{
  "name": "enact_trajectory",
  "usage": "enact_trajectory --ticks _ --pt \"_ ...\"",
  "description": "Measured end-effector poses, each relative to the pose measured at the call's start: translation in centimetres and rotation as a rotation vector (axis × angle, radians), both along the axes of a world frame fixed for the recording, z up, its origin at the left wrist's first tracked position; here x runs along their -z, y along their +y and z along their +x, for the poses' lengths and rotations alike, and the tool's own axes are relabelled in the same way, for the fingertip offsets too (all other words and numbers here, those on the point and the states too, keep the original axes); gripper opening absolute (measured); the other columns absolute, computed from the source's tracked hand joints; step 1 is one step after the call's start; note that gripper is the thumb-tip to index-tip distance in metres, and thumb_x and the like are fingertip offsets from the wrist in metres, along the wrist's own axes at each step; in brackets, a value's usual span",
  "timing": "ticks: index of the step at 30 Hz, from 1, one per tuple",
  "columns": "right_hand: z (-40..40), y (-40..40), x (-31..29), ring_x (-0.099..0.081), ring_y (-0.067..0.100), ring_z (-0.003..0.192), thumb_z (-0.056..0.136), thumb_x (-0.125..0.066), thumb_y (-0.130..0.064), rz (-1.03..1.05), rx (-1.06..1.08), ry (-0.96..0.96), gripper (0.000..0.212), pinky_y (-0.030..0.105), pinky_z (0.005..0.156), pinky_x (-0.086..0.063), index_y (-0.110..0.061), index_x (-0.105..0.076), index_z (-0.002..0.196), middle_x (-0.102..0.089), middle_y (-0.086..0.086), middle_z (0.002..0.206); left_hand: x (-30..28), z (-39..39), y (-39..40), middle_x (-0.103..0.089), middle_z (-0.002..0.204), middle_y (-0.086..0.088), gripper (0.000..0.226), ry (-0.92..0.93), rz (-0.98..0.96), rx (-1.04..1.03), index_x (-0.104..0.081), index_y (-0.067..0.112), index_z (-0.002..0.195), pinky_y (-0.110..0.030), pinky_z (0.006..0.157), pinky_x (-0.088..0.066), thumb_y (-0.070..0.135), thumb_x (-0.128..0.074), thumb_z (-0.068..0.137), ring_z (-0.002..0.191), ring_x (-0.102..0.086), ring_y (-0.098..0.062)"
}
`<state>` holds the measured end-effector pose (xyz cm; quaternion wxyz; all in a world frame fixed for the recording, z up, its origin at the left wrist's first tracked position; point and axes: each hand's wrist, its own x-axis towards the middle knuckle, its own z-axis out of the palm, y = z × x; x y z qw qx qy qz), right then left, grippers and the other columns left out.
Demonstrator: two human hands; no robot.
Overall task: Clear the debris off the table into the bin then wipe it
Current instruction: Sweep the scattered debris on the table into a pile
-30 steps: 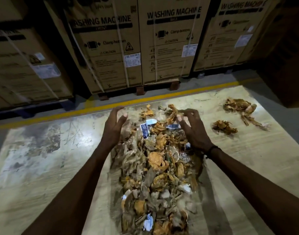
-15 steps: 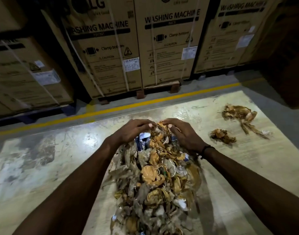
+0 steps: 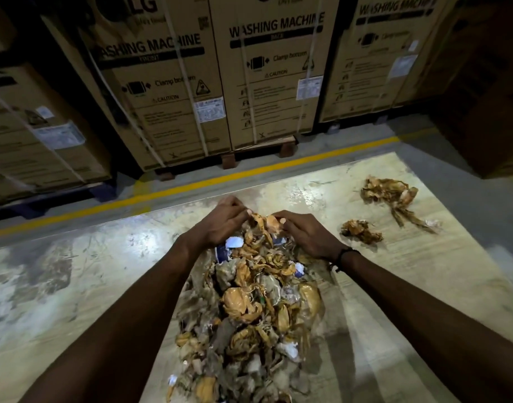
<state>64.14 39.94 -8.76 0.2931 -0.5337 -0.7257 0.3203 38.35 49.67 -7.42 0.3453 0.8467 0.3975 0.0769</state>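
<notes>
We curl both hands — left hand, right hand — over the far end of the debris pile on the tabletop, each grip clamped on scraps, with two smaller clumps lying apart to the right.

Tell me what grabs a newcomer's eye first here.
A long heap of crumpled brown and orange paper scraps runs down the middle of the worn pale table, with the left hand and right hand clutching its far end. Tall cardboard washing machine boxes stand behind.
</notes>
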Motion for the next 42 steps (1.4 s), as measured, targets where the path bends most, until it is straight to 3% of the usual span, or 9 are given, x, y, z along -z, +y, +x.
enact_trajectory --ticks 3,7,12,15,19,27,30,34,42 --pt "0.9 -1.0 -0.3 -0.064 0.028 0.073 0.111 -0.039 -0.035 -0.009 0.020 -0.038 0.032 0.047 0.073 -0.048 -0.025 -0.060 0.132 -0.072 0.005 0.093 -0.1 -0.5 -0.5 -0.063 0.127 -0.003 0.058 -0.049 -0.042 -0.031 -0.073 0.015 0.125 -0.041 0.108 -0.044 0.058 -0.042 0.102 0.119 -0.058 -0.018" --pt "2.7 -2.0 -1.4 -0.065 0.014 0.117 0.111 -0.041 -0.036 0.061 0.085 -0.047 0.034 0.035 0.100 -0.050 -0.026 -0.059 0.138 -0.069 -0.002 0.132 -2.1 0.4 -0.8 -0.061 0.145 0.004 0.075 -0.014 -0.058 0.014 -0.061 0.027 0.143 -0.036 0.109 -0.044 0.073 -0.037 0.089 0.128 -0.058 -0.014" --pt "3.4 -3.9 -1.0 -0.047 0.007 0.138 0.112 -0.036 -0.038 -0.053 -0.029 -0.131 0.044 0.028 0.116 -0.036 -0.028 -0.045 0.155 -0.049 -0.004 0.157 -2.7 1.6 -0.9 -0.066 0.136 0.012 0.035 0.097 -0.162 0.121 -0.064 0.042 0.136 -0.024 0.087 -0.051 0.055 -0.052 0.105 0.098 -0.069 -0.001" --pt "3.1 -5.1 -0.9 -0.048 0.011 0.139 0.113 -0.035 -0.035 -0.020 -0.118 -0.174 0.042 0.027 0.115 -0.037 -0.029 -0.044 0.154 -0.049 -0.006 0.157 -3.3 1.2 -1.3 -0.068 0.137 0.010 0.040 0.130 -0.095 0.139 -0.066 0.041 0.134 -0.035 0.100 -0.051 0.059 -0.051 0.102 0.113 -0.065 -0.007" --pt "4.4 -5.8 -2.6 -0.038 0.010 0.148 0.113 -0.039 -0.033 0.008 0.030 -0.179 0.041 0.030 0.121 -0.031 -0.031 -0.045 0.153 -0.046 -0.007 0.159 -4.4 2.2 -1.8 -0.059 0.147 -0.003 0.057 0.126 0.109 0.127 -0.070 0.033 0.131 -0.038 0.110 -0.042 0.066 -0.039 0.098 0.133 -0.055 -0.019" --pt "9.6 -6.0 -1.7 -0.025 0.022 0.157 0.106 -0.033 -0.051 -0.036 0.400 -0.230 0.055 0.049 0.125 -0.024 -0.026 -0.049 0.153 -0.038 0.000 0.165 -6.2 11.0 -2.8 -0.047 0.157 -0.004 0.049 0.139 0.214 0.167 -0.062 0.028 0.136 -0.043 0.114 -0.033 0.057 -0.040 0.102 0.137 -0.050 -0.027" --pt "8.8 -7.3 0.0 -0.021 0.018 0.157 0.106 -0.025 -0.054 -0.076 0.335 -0.172 0.062 0.037 0.128 -0.019 -0.024 -0.041 0.157 -0.032 0.000 0.167 -5.4 13.9 -2.9 -0.045 0.156 -0.007 0.040 0.103 0.195 0.191 -0.063 0.025 0.135 -0.043 0.113 -0.035 0.048 -0.044 0.107 0.139 -0.048 -0.027" --pt "7.7 -8.6 -0.3 -0.020 0.008 0.156 0.113 -0.037 -0.033 0.027 0.163 -0.132 0.046 0.023 0.125 -0.017 -0.027 -0.038 0.159 -0.032 -0.003 0.168 -4.2 15.6 -2.9 -0.048 0.151 -0.008 0.049 0.070 0.124 0.155 -0.066 0.024 0.129 -0.044 0.111 -0.041 0.053 -0.038 0.101 0.136 -0.051 -0.028" --pt "19.7 -7.4 -1.1 -0.042 0.029 0.146 0.103 -0.042 -0.043 0.176 0.749 -0.288 0.052 0.050 0.119 -0.035 -0.015 -0.055 0.145 -0.046 0.009 0.158 -1.8 19.6 -1.6 -0.044 0.150 -0.002 0.052 0.002 0.080 0.084 -0.051 0.025 0.140 -0.045 0.105 -0.046 0.056 -0.041 0.100 0.118 -0.060 -0.027"
